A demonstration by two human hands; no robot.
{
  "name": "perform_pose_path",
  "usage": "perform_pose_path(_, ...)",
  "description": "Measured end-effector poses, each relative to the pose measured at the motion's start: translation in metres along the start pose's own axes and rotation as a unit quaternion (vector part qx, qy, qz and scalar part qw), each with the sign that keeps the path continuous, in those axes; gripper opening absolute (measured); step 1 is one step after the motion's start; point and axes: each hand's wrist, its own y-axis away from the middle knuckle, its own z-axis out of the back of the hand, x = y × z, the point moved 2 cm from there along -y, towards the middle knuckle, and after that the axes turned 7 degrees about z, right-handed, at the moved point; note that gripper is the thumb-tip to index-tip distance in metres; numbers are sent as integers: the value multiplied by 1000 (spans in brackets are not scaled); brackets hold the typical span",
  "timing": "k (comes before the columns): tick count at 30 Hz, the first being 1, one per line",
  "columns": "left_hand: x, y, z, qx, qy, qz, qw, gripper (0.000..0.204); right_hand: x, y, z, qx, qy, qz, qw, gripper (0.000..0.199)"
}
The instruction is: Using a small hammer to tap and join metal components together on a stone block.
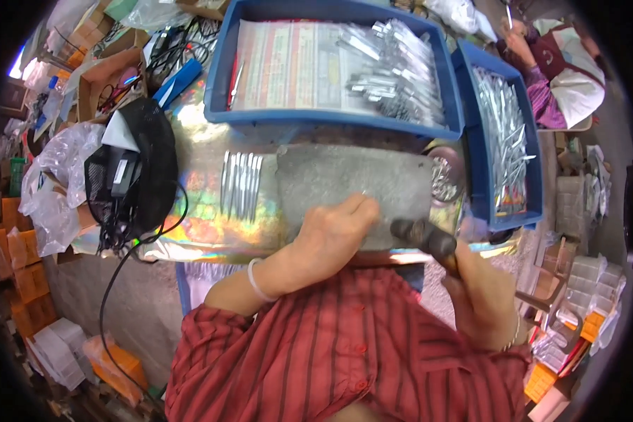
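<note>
My left hand (339, 226) is closed in a pinch over the near part of a grey flat slab (355, 176); whatever its fingers hold is hidden. My right hand (480, 288) grips a hammer, whose dark head (425, 238) hovers by the slab's near right corner, slightly blurred. Left of the slab, several slim silver metal tools (241, 186) lie side by side on the shiny table covering (200, 190). A round dish (457, 160) of small metal pieces sits at the slab's right edge.
Behind the slab stands a large blue tray (330, 121) of metal pieces on printed paper. Another blue tray (534, 190) at the right holds slender metal tools. A black mesh bag (155, 133) with cables is at the left. A person (566, 77) sits at the far right.
</note>
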Motion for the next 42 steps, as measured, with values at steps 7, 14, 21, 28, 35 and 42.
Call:
perform_pose_path(7, -6, -4, 2, 20, 13, -7, 1000, 11, 1, 40, 24, 27, 125, -60, 990, 25)
perform_pose_path(14, 6, -8, 8, -4, 125, -14, 992, 9, -9, 11, -5, -218, -58, -62, 972, 14)
perform_pose_path(21, 1, -7, 44, 33, 668, 291, 684, 18, -83, 3, -86, -198, 30, -140, 970, 35)
perform_pose_path(28, 5, -5, 39, 37, 667, 305, 679, 16, -105, 6, -88, -203, 46, -151, 966, 33)
perform_pose_path(35, 2, -11, 31, 40, 627, 340, 700, 27, -173, 27, -93, -230, 157, -264, 923, 35)
perform_pose_path(42, 0, -11, 26, 60, 587, 353, 727, 26, -195, 28, -108, -177, 166, -317, 917, 31)
